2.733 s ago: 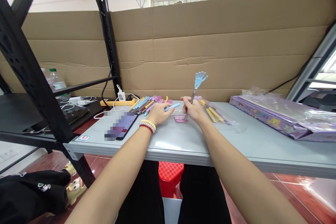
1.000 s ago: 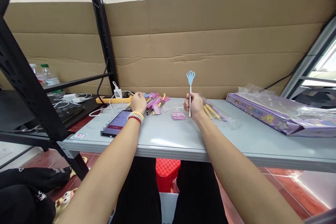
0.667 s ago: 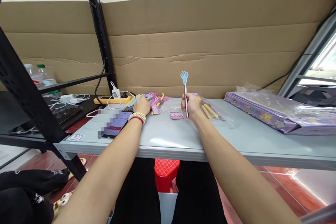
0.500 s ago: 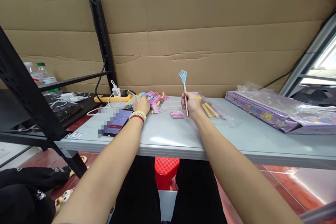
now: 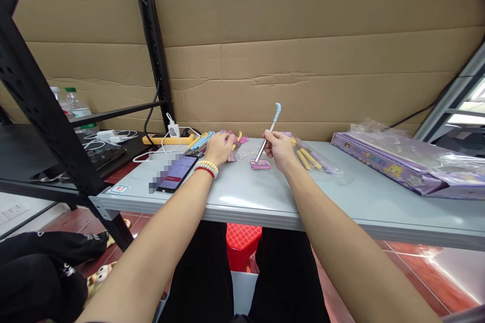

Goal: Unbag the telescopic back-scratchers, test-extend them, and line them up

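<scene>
A clear plastic bag [image 5: 316, 161] lying on the grey table [image 5: 341, 197] holds yellow- and purple-handled back scratchers, just right of my right hand [image 5: 278, 149]. That hand pinches the metal shaft of a blue-headed back scratcher [image 5: 268, 131] between thumb and fingers. Its long axis tilts up and to the right; the blue claw points toward the cardboard wall [image 5: 303, 60], and its lower end sits at a small pink card [image 5: 260, 164]. My left hand [image 5: 220, 147] rests curled over a loose pile of coloured back scratchers [image 5: 212, 142]; whether it grips one I cannot tell. A phone [image 5: 176, 173] lies beside my left wrist, and a purple box [image 5: 394, 169] under plastic wrap lies far right. A black shelf frame [image 5: 45, 111] stands at left.
</scene>
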